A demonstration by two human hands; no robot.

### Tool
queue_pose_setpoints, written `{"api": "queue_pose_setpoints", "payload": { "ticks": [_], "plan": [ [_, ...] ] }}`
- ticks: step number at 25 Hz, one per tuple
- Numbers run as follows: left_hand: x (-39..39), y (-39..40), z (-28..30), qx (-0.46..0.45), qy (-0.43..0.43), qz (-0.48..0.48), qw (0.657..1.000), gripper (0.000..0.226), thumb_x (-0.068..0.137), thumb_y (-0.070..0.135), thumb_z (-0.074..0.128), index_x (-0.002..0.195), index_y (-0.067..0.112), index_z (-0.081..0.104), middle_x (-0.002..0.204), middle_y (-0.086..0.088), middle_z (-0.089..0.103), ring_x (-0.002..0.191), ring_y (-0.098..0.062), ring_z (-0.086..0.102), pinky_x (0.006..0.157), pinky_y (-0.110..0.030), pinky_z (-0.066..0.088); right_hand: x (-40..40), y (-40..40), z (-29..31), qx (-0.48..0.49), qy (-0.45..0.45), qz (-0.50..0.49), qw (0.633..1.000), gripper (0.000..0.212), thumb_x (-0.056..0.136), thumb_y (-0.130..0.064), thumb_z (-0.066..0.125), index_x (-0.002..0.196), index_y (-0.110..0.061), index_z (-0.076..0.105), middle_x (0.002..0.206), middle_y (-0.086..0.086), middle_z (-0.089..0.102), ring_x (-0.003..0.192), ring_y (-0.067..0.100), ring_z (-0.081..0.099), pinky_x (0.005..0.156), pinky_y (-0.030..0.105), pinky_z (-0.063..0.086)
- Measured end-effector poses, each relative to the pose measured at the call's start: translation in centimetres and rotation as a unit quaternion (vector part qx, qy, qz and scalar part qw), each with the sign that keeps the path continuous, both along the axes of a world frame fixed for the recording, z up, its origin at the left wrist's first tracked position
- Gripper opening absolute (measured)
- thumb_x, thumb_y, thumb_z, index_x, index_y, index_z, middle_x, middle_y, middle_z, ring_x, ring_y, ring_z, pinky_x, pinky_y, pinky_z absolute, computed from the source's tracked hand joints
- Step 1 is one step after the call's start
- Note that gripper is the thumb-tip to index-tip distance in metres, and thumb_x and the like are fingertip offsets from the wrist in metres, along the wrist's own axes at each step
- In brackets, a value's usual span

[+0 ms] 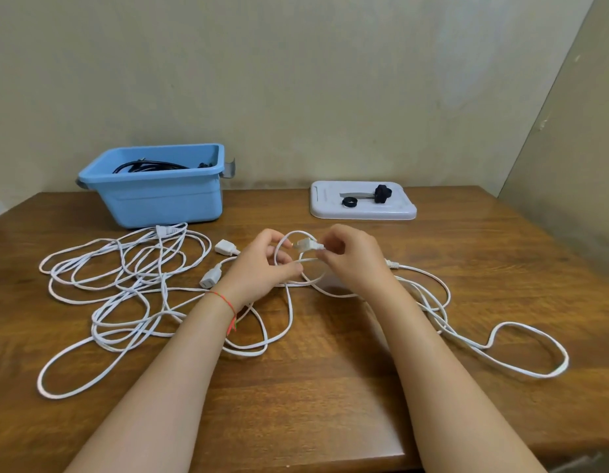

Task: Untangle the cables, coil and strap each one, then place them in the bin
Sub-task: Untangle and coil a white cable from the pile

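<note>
White cables (132,295) lie tangled in loose loops across the wooden table (330,387), with another loop (528,349) trailing off to the right. My right hand (354,261) pinches a white plug (304,245) at table centre. My left hand (258,264) holds a small loop of the same white cable just left of the plug. Two white sockets (224,248) (210,278) lie beside my left wrist. The blue bin (159,199) stands at the back left with black cables (149,165) inside.
A white tray (398,208) at the back centre holds black straps (383,194) and a black ring (349,202). Walls close off the back and the right side. The table's front edge runs just below my forearms.
</note>
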State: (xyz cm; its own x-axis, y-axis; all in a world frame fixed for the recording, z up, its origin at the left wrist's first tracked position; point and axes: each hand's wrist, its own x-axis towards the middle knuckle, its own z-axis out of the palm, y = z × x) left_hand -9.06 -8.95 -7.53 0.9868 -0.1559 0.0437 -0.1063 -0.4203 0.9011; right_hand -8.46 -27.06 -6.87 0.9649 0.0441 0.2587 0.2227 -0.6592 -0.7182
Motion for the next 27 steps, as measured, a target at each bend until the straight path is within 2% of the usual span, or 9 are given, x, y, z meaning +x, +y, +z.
{"api": "queue_pose_setpoints", "payload": {
  "ticks": [2, 5, 7, 10, 13, 17, 21, 24, 27],
  "plan": [
    [0.1, 0.2, -0.1, 0.074, 0.004, -0.035, 0.997, 0.05, 0.08, 0.02, 0.08, 0.117, 0.026, 0.047, 0.094, 0.0, 0.07, 0.088, -0.012, 0.067, 0.076, -0.023, 0.049, 0.0, -0.2, 0.0, 0.015, 0.004, -0.014, 1.0, 0.02, 0.083, -0.02, 0.076, 0.088, -0.024, 0.057, 0.08, -0.002, 0.067, 0.079, 0.017, 0.063, 0.072, 0.033, 0.051],
    [0.2, 0.1, -0.2, 0.128, 0.003, -0.053, 0.99, 0.056, 0.078, 0.017, 0.082, 0.121, 0.026, 0.046, 0.092, 0.002, 0.069, 0.087, -0.009, 0.065, 0.075, -0.021, 0.047, 0.1, -0.3, -0.1, 0.003, 0.016, -0.014, 1.0, 0.023, 0.081, -0.02, 0.078, 0.085, -0.025, 0.056, 0.076, -0.002, 0.068, 0.074, 0.015, 0.066, 0.073, 0.035, 0.054],
    [0.2, 0.1, -0.2, 0.147, 0.024, -0.069, 0.986, 0.051, 0.078, 0.02, 0.082, 0.119, 0.028, 0.053, 0.094, 0.003, 0.066, 0.091, -0.012, 0.064, 0.079, -0.025, 0.051, 0.2, -0.2, -0.2, -0.011, 0.013, -0.006, 1.0, 0.019, 0.081, -0.02, 0.079, 0.081, -0.025, 0.06, 0.074, -0.003, 0.069, 0.073, 0.014, 0.067, 0.074, 0.037, 0.056],
    [0.3, 0.2, -0.3, 0.177, -0.019, -0.036, 0.983, 0.021, 0.082, 0.024, 0.079, 0.098, 0.029, 0.067, 0.091, 0.008, 0.066, 0.09, -0.011, 0.061, 0.074, -0.025, 0.048, 0.1, -0.1, -0.2, -0.012, 0.008, 0.001, 1.0, 0.021, 0.08, -0.019, 0.08, 0.071, -0.025, 0.062, 0.073, -0.005, 0.067, 0.074, 0.015, 0.064, 0.07, 0.032, 0.053],
    [0.6, 0.3, -0.6, 0.152, -0.066, 0.014, 0.986, 0.004, 0.09, 0.025, 0.071, 0.092, 0.024, 0.069, 0.089, 0.006, 0.066, 0.086, -0.013, 0.061, 0.069, -0.025, 0.047, 0.1, 0.0, -0.4, -0.112, 0.017, -0.006, 0.994, 0.025, 0.081, -0.021, 0.078, 0.066, -0.031, 0.061, 0.079, -0.007, 0.067, 0.083, 0.019, 0.062, 0.077, 0.033, 0.051],
    [0.6, 0.7, -0.1, 0.047, -0.052, 0.056, 0.996, 0.009, 0.098, 0.02, 0.059, 0.107, 0.019, 0.061, 0.087, 0.003, 0.072, 0.081, -0.008, 0.068, 0.071, -0.02, 0.05, -0.1, 0.1, -0.3, -0.159, 0.043, 0.004, 0.986, 0.01, 0.088, -0.023, 0.069, 0.081, -0.031, 0.072, 0.086, -0.008, 0.069, 0.091, 0.021, 0.061, 0.089, 0.04, 0.051],
    [0.5, 0.4, -0.1, 0.005, -0.033, 0.076, 0.997, 0.008, 0.101, 0.025, 0.052, 0.108, 0.022, 0.054, 0.079, -0.002, 0.07, 0.071, -0.014, 0.069, 0.07, -0.031, 0.056, -0.8, 0.1, 0.5, -0.238, 0.06, 0.036, 0.969, 0.018, 0.091, -0.027, 0.058, 0.085, -0.026, 0.076, 0.086, -0.009, 0.063, 0.09, 0.016, 0.054, 0.094, 0.035, 0.036],
    [0.8, 0.4, -0.4, 0.02, -0.017, 0.076, 0.997, 0.014, 0.101, 0.027, 0.051, 0.113, 0.022, 0.057, 0.084, -0.003, 0.069, 0.074, -0.015, 0.068, 0.071, -0.031, 0.057, -1.4, -0.6, 1.3, -0.182, 0.088, 0.074, 0.976, 0.019, 0.086, -0.023, 0.057, 0.09, -0.028, 0.075, 0.086, -0.012, 0.06, 0.087, 0.011, 0.052, 0.088, 0.032, 0.037],
    [0.9, 0.6, -0.5, 0.059, 0.005, -0.002, 0.998, 0.018, 0.094, 0.032, 0.063, 0.11, 0.026, 0.066, 0.097, 0.002, 0.067, 0.088, -0.011, 0.065, 0.078, -0.029, 0.054, -0.9, -1.3, 1.3, -0.104, 0.065, 0.069, 0.99, 0.012, 0.087, -0.018, 0.065, 0.088, -0.026, 0.073, 0.092, -0.008, 0.06, 0.091, 0.011, 0.052, 0.075, 0.022, 0.039]
  ]
}}
